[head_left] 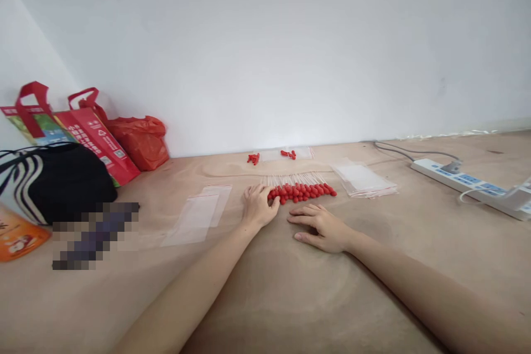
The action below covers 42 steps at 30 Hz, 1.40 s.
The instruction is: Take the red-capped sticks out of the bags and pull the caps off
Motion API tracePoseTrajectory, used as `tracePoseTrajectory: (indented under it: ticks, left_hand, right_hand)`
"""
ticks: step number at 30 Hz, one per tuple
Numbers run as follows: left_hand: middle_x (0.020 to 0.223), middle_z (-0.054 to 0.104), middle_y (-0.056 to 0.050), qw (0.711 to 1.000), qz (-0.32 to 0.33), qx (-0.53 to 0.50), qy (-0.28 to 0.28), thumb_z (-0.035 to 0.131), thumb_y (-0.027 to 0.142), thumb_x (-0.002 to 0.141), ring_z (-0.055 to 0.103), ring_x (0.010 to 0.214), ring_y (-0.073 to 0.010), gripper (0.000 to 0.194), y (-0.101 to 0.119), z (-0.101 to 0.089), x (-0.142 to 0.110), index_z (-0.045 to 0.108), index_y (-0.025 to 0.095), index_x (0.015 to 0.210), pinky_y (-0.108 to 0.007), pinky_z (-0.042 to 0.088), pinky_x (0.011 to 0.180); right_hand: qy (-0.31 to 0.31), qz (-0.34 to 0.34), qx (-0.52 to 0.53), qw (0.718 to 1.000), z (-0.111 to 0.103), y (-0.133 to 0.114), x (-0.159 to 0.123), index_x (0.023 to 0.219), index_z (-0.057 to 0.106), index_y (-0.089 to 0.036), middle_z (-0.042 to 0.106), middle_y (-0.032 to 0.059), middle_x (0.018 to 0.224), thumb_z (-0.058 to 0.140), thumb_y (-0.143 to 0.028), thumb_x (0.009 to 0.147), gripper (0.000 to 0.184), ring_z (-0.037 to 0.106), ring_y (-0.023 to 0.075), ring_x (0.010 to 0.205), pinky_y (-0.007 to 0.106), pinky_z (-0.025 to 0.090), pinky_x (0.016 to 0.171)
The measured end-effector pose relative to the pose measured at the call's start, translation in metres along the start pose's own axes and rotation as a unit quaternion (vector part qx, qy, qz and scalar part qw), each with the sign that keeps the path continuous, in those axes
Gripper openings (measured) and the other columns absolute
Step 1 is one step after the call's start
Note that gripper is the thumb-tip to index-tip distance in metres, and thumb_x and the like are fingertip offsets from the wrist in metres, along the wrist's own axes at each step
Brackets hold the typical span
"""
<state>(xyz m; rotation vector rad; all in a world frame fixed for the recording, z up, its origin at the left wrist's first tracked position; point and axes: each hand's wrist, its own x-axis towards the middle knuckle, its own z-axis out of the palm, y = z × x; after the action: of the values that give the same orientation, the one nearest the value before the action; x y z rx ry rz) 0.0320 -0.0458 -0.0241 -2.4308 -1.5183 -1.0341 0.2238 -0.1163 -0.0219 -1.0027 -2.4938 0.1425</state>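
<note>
A row of red-headed sticks [305, 192] with thin pale stems lies on the wooden table, the heads facing me and the stems pointing at the wall. At its left end rests my left hand [258, 207], fingers apart and the thumb beside the nearest red heads; it covers part of that end. My right hand [321, 228] lies just in front of the row, palm down, with its fingers stretched out and nothing in them. Behind the row are a few small red pieces [253, 159] and more red pieces [288, 154] near a clear bag [269, 155].
Clear zip bags [201, 213] lie left of my hands, and a stack of clear bags [365, 178] is to the right. A white power strip [468, 183] with cables sits far right. Shopping bags [97, 141], a red plastic bag [141, 141] and a black bag [70, 182] stand left.
</note>
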Motion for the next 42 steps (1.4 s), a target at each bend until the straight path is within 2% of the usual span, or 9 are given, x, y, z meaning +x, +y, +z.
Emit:
tracePoseTrajectory:
  ticks: [9, 14, 16, 19, 21, 26, 32, 37, 42]
  left_hand:
    - [0.080, 0.067, -0.005, 0.997, -0.038, -0.023, 0.069, 0.047, 0.022, 0.080, 0.059, 0.080, -0.0196, 0.017, 0.000, -0.010, 0.002, 0.064, 0.018, 0.082, -0.041, 0.033, 0.092]
    - [0.091, 0.066, -0.006, 0.980, -0.063, -0.132, 0.137, 0.047, 0.029, 0.081, 0.060, 0.087, -0.0187, 0.022, -0.010, -0.031, -0.018, 0.063, 0.017, 0.091, -0.035, 0.044, 0.084]
    - [0.095, 0.066, -0.006, 0.965, -0.073, -0.226, 0.116, 0.049, 0.031, 0.081, 0.061, 0.087, -0.0179, 0.023, -0.014, -0.039, -0.032, 0.062, 0.017, 0.095, -0.033, 0.047, 0.081]
    - [0.095, 0.066, -0.006, 0.951, -0.040, -0.308, 0.011, 0.051, 0.030, 0.080, 0.061, 0.087, -0.0172, 0.023, -0.015, -0.048, -0.051, 0.062, 0.018, 0.095, -0.031, 0.050, 0.081]
    - [0.096, 0.065, -0.006, 0.947, -0.002, -0.318, -0.046, 0.052, 0.028, 0.080, 0.061, 0.089, -0.0169, 0.021, -0.012, -0.054, -0.058, 0.063, 0.018, 0.094, -0.031, 0.050, 0.081]
    - [0.094, 0.066, -0.006, 0.947, 0.046, -0.305, -0.091, 0.050, 0.027, 0.081, 0.062, 0.088, -0.0174, 0.019, -0.007, -0.060, -0.055, 0.065, 0.020, 0.091, -0.033, 0.051, 0.080]
    - [0.097, 0.066, -0.007, 0.951, 0.077, -0.281, -0.107, 0.050, 0.025, 0.080, 0.061, 0.091, -0.0181, 0.020, -0.009, -0.060, -0.050, 0.064, 0.020, 0.094, -0.035, 0.050, 0.083]
    - [0.113, 0.058, -0.009, 0.967, 0.100, -0.210, -0.108, 0.051, 0.030, 0.081, 0.053, 0.106, -0.0194, 0.032, -0.003, -0.052, -0.048, 0.057, 0.018, 0.110, -0.037, 0.043, 0.094]
    - [0.105, 0.063, -0.008, 0.968, 0.088, -0.206, -0.110, 0.042, 0.028, 0.085, 0.056, 0.101, -0.0181, 0.025, -0.002, -0.042, -0.042, 0.063, 0.017, 0.094, -0.036, 0.044, 0.091]
  right_hand:
    - [0.013, 0.002, -0.001, 1.000, -0.001, -0.003, 0.000, 0.112, 0.055, -0.025, 0.057, 0.0057, 0.113, 0.048, -0.040, 0.081, 0.036, 0.051, 0.0179, 0.102, 0.035, 0.039, 0.084]
    - [0.092, 0.016, -0.027, 0.995, 0.006, 0.003, -0.001, 0.092, 0.064, -0.023, 0.064, 0.0032, 0.086, 0.049, -0.030, 0.081, 0.020, 0.056, 0.0140, 0.079, 0.029, 0.043, 0.071]
    - [0.152, 0.026, -0.040, 0.987, 0.008, 0.006, -0.002, 0.091, 0.063, -0.023, 0.063, 0.0038, 0.082, 0.048, -0.027, 0.081, 0.019, 0.056, 0.0143, 0.075, 0.029, 0.043, 0.068]
    - [0.249, 0.032, -0.067, 0.966, 0.010, 0.004, -0.002, 0.106, 0.057, -0.020, 0.060, 0.0088, 0.097, 0.050, -0.029, 0.080, 0.029, 0.054, 0.0182, 0.088, 0.033, 0.043, 0.075]
    - [0.272, 0.020, -0.095, 0.957, 0.009, 0.000, 0.001, 0.115, 0.052, -0.019, 0.056, 0.0111, 0.107, 0.051, -0.032, 0.079, 0.038, 0.050, 0.0209, 0.099, 0.037, 0.040, 0.083]
    - [0.218, -0.022, -0.134, 0.966, 0.014, -0.007, 0.015, 0.111, 0.055, -0.027, 0.062, 0.0046, 0.100, 0.049, -0.034, 0.082, 0.030, 0.049, 0.0190, 0.100, 0.041, 0.029, 0.091]
    - [0.188, -0.030, -0.122, 0.974, 0.021, -0.004, 0.023, 0.096, 0.064, -0.025, 0.061, 0.0000, 0.065, 0.043, -0.032, 0.086, 0.024, 0.050, 0.0117, 0.069, 0.035, 0.029, 0.083]
    - [0.193, -0.034, -0.127, 0.972, 0.020, -0.007, 0.023, 0.092, 0.064, -0.023, 0.059, 0.0006, 0.062, 0.040, -0.031, 0.087, 0.026, 0.048, 0.0127, 0.068, 0.034, 0.028, 0.081]
    - [0.195, -0.032, -0.138, 0.971, 0.021, -0.010, 0.027, 0.090, 0.065, -0.022, 0.058, 0.0012, 0.062, 0.040, -0.031, 0.087, 0.027, 0.046, 0.0130, 0.068, 0.033, 0.027, 0.079]
